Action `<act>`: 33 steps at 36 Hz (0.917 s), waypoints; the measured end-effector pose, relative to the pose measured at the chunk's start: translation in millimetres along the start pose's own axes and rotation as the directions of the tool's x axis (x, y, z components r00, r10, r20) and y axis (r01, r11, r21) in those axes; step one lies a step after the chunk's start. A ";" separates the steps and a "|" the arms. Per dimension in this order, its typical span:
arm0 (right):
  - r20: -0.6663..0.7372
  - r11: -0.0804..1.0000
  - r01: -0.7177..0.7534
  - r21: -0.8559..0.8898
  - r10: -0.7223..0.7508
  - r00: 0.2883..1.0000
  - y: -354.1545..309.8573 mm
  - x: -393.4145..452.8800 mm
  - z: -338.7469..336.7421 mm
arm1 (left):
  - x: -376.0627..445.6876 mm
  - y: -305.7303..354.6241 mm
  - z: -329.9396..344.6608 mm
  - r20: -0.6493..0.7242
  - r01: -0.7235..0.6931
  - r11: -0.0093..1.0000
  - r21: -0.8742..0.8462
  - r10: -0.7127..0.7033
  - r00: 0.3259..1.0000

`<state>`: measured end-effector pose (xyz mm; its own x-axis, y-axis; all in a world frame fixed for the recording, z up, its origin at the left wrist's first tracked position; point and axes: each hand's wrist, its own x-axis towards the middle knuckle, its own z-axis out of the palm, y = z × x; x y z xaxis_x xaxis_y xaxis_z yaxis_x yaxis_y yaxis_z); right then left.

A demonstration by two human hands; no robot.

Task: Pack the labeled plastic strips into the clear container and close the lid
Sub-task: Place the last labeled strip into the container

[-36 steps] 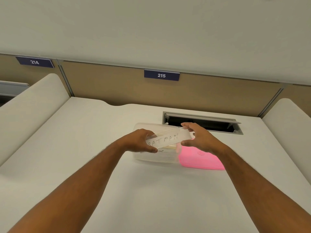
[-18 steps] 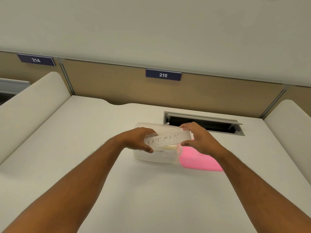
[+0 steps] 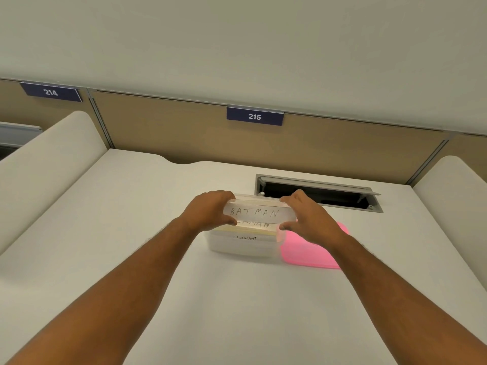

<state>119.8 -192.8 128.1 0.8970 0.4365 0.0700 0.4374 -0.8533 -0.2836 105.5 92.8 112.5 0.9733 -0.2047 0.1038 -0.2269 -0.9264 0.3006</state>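
Head view: our left hand (image 3: pixel 208 210) and right hand (image 3: pixel 308 217) each pinch an end of the BATMAN strip (image 3: pixel 257 212) over the clear container (image 3: pixel 242 245); pink lid (image 3: pixel 308 252) at its 3 o'clock; cable slot (image 3: pixel 316 192) beyond.

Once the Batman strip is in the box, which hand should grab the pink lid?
Probably the right hand. The pink lid lies on the desk right beside and beneath it, on the clear container's right side. The left hand would have to cross over.

The strip (image 3: pixel 257 212) sits over the container (image 3: pixel 243 245), lid (image 3: pixel 308 252) just right, cable slot (image 3: pixel 319 193) behind.
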 end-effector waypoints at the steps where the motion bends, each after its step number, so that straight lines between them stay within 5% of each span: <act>1: 0.005 1.000 -0.003 -0.010 0.003 1.000 0.6 1.7 1.4 | 0.6 -0.4 0.9 -0.005 -0.005 1.000 0.000 0.005 1.000; 15: -0.003 0.984 -0.042 -0.174 0.042 0.999 -9.6 36.8 11.0 | 18.8 -13.4 11.9 -0.085 0.002 1.000 -0.020 -0.003 0.996; 33: 0.066 0.967 0.018 -0.254 -0.001 0.998 1.7 62.4 49.9 | 27.7 -39.2 43.3 0.024 0.044 0.995 0.090 -0.047 0.999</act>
<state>173.4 -152.8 84.2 0.8903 0.4553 0.0066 0.4553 -0.8899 -0.0297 142.9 109.7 62.5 0.9834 -0.1686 0.0671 -0.1794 -0.9591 0.2189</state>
